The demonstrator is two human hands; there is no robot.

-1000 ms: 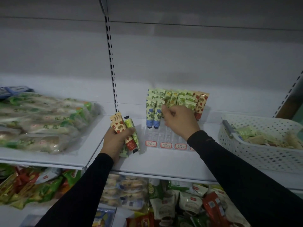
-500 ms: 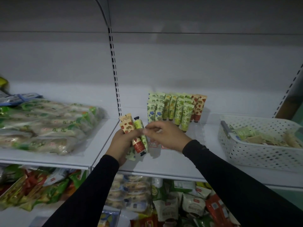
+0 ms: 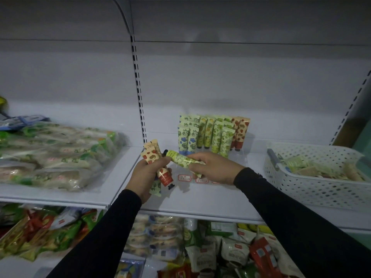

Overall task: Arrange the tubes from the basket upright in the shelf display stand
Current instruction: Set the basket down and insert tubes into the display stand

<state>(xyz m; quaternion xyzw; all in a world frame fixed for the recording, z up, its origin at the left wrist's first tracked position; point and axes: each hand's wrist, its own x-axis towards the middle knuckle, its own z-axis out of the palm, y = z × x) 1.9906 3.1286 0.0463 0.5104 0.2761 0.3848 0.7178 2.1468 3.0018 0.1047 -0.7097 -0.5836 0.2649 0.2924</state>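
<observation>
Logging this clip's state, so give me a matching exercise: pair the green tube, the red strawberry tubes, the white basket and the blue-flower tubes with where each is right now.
Things:
1. green tube
2. red strawberry tubes
3. white basket
4. blue-flower tubes

Places:
A. upright at the left end of the display stand
B. gripped in the left hand
C. on the shelf at far right
D. lying sideways, pinched by the right hand

Pairs: 1-D, 2-B, 3-C, 4-A

Basket (image 3: 313, 189) cut off at right frame edge; contents blurred. Price labels (image 3: 183, 177) unreadable. Left hand (image 3: 147, 173) hid tube middles. Lower-frame packets (image 3: 200, 253) cut by bottom edge.
</observation>
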